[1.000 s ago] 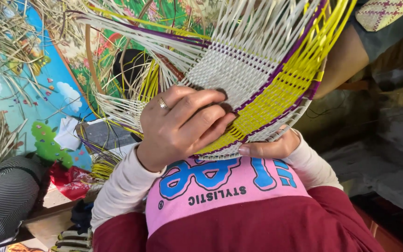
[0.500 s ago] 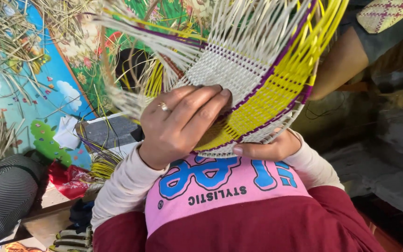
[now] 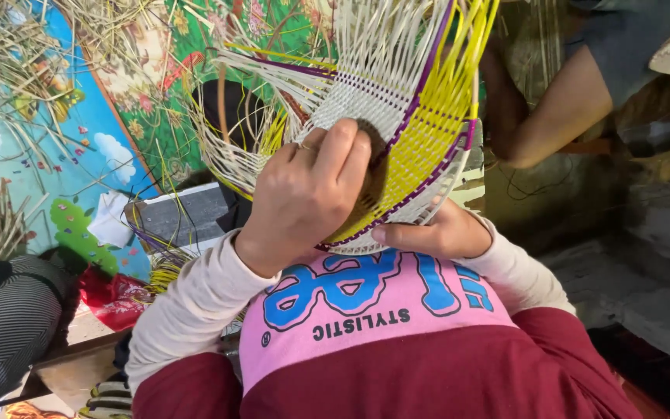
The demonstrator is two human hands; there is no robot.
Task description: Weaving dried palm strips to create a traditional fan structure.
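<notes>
A half-woven basket (image 3: 420,147) of white, yellow and purple strips is held upright against my chest. Long loose white strips (image 3: 257,93) fan out from its left side. My left hand (image 3: 308,194) lies over the woven face with fingers curled on the weave near the yellow band; a ring shows on one finger. My right hand (image 3: 432,233) grips the basket's lower rim from underneath, thumb on the white edge. My pink and maroon top fills the bottom of the view.
A colourful printed mat (image 3: 63,147) lies on the left, strewn with dry straw (image 3: 1,54). A grey flat box (image 3: 184,213) and red cloth (image 3: 114,299) sit beside my left arm. Another person's arm (image 3: 552,116) reaches in at upper right.
My left hand slid upward on the basket face, fingers now higher on the weave. The basket tilted slightly and the right hand kept its hold on the rim.
</notes>
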